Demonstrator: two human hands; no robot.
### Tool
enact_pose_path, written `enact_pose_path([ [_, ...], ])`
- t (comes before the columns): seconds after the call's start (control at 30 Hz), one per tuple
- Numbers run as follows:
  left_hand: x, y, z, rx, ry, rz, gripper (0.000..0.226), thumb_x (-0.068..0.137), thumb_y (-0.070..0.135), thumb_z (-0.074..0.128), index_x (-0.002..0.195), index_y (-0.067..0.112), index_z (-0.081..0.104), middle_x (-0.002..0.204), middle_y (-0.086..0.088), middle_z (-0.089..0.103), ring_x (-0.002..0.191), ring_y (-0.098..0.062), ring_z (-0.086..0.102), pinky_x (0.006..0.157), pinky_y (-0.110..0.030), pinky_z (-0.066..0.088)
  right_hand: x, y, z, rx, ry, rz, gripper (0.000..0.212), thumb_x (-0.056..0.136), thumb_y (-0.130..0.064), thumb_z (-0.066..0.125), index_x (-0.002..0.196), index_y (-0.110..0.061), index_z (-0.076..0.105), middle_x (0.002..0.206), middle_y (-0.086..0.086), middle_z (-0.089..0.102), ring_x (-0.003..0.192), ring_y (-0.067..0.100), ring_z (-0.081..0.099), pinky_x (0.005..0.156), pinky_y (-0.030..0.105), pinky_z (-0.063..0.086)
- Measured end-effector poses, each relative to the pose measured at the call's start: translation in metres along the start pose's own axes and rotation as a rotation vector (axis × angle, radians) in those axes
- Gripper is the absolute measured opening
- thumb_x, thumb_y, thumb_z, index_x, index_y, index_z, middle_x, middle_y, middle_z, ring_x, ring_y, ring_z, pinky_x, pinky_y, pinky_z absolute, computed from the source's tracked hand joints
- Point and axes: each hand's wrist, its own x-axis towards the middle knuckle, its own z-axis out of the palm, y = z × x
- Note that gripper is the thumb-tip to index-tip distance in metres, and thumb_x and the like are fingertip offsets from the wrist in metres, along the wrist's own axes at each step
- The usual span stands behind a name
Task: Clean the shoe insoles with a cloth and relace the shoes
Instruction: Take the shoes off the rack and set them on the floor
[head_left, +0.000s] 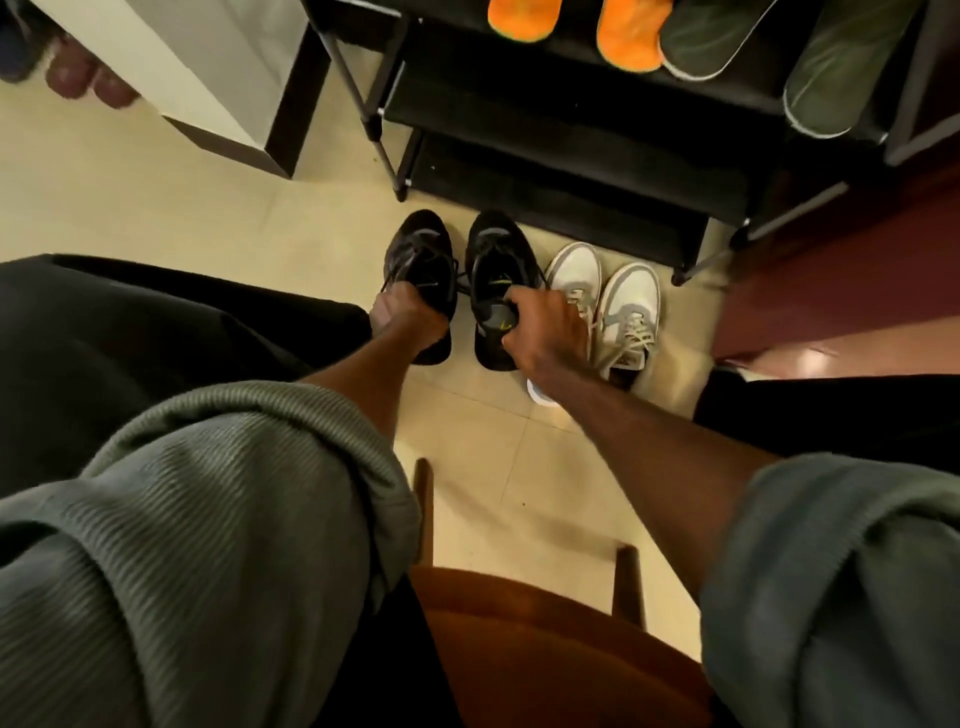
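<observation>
Head view: tiled floor (182, 208) carries two black shoes (498, 270) at the shoe rack's (545, 171) front edge, white sneakers (623, 296) just beside. Left hand (405, 317) grips one black shoe's collar; right hand (545, 332) grips the other's. Orange insoles (524, 18) and green insoles (831, 78) lie on the rack's top shelf, probably already out. No cloth seen. Judgement: early stage. Open floor lies toward the chair (519, 623).

Four shoes stand on the floor (208, 197) by the rack's front edge: two black shoes, left (422, 260) and right (498, 260), and two white-and-grey sneakers, one (574, 270) beside the other (631, 296). Four insoles lie on the black rack (571, 156): two orange (522, 18) (628, 36) and two dark green (717, 39) (852, 67). Two hands reach down, the left hand (402, 317) and the right hand (545, 332).
</observation>
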Motion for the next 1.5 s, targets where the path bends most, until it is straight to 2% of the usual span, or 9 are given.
enact_pose_path([
  [0.23,0.033,-0.010,0.059,-0.072,-0.112,-0.088,0.070,0.091,0.040,0.073,0.147,0.011,0.044,0.147,-0.018,0.050,0.139,-0.035,0.046,0.112,-0.039,0.042,0.018,0.027,0.070,-0.026,-0.271,0.117,0.044,0.094,-0.015,0.066,0.137,-0.022,0.060,0.129,0.016,0.063,0.123,0.038,0.058,0.098,0.040,0.048],
  [0.47,0.032,-0.020,0.071,-0.009,-0.241,-0.067,0.080,0.086,0.043,0.077,0.151,0.017,0.039,0.144,-0.019,0.050,0.131,-0.041,0.050,0.106,-0.043,0.047,0.015,0.035,0.078,0.059,-0.529,0.122,0.082,0.092,-0.013,0.065,0.161,-0.032,0.024,0.153,0.013,0.046,0.138,0.037,0.049,0.103,0.041,0.046],
  [0.7,0.009,0.024,0.013,0.122,0.052,0.139,0.064,0.088,0.022,0.072,0.146,0.037,0.048,0.138,-0.011,0.053,0.126,-0.038,0.054,0.099,-0.050,0.054,0.020,0.031,0.006,0.082,-0.394,0.106,0.064,0.087,-0.026,0.072,0.146,-0.021,0.047,0.145,0.014,0.054,0.133,0.037,0.053,0.104,0.043,0.049],
  [0.87,-0.043,0.086,-0.048,0.039,0.125,0.307,0.011,0.094,0.025,0.064,0.103,0.019,0.067,0.101,-0.008,0.065,0.097,-0.030,0.063,0.081,-0.038,0.050,0.009,0.032,-0.083,0.098,-0.232,0.065,0.051,0.091,-0.023,0.063,0.141,-0.024,0.051,0.139,0.014,0.059,0.129,0.038,0.056,0.100,0.042,0.051],
  [1.0,-0.088,0.127,-0.097,0.077,0.128,0.576,0.024,0.083,0.035,0.056,0.089,0.020,0.074,0.103,-0.006,0.073,0.099,-0.029,0.068,0.089,-0.038,0.055,-0.015,0.036,-0.162,0.099,-0.093,0.014,0.051,0.094,-0.020,0.062,0.144,-0.024,0.054,0.143,0.013,0.058,0.132,0.037,0.055,0.106,0.042,0.049],
  [1.2,-0.135,0.149,-0.144,-0.080,0.183,0.874,0.010,0.093,0.027,0.068,0.087,0.027,0.076,0.092,0.008,0.075,0.091,-0.011,0.069,0.086,-0.033,0.054,-0.034,0.055,-0.234,0.230,0.156,0.008,0.038,0.084,-0.031,0.061,0.121,-0.031,0.067,0.115,0.005,0.073,0.110,0.030,0.068,0.095,0.043,0.056],
  [1.3,-0.109,0.154,-0.155,-0.165,0.287,0.780,0.009,0.093,0.028,0.067,0.092,0.025,0.076,0.099,0.000,0.075,0.099,-0.020,0.070,0.091,-0.037,0.056,-0.025,0.062,-0.246,0.330,0.232,0.029,0.024,0.088,-0.021,0.063,0.111,-0.029,0.070,0.103,0.001,0.074,0.100,0.024,0.069,0.087,0.037,0.057],
  [1.4,-0.077,0.165,-0.164,-0.289,0.310,0.546,0.020,0.090,0.033,0.066,0.096,0.014,0.072,0.096,-0.009,0.071,0.093,-0.030,0.069,0.079,-0.039,0.057,0.001,0.054,-0.247,0.393,0.254,0.017,0.023,0.092,-0.018,0.066,0.113,-0.023,0.073,0.100,0.000,0.073,0.099,0.020,0.069,0.083,0.030,0.053],
  [1.5,-0.048,0.173,-0.167,-0.219,0.359,0.435,0.033,0.093,0.038,0.064,0.102,0.006,0.067,0.097,-0.013,0.067,0.088,-0.031,0.063,0.070,-0.037,0.045,0.030,0.036,-0.247,0.420,0.249,-0.004,0.023,0.090,-0.021,0.067,0.113,-0.022,0.074,0.101,0.003,0.074,0.098,0.025,0.070,0.089,0.039,0.059],
])
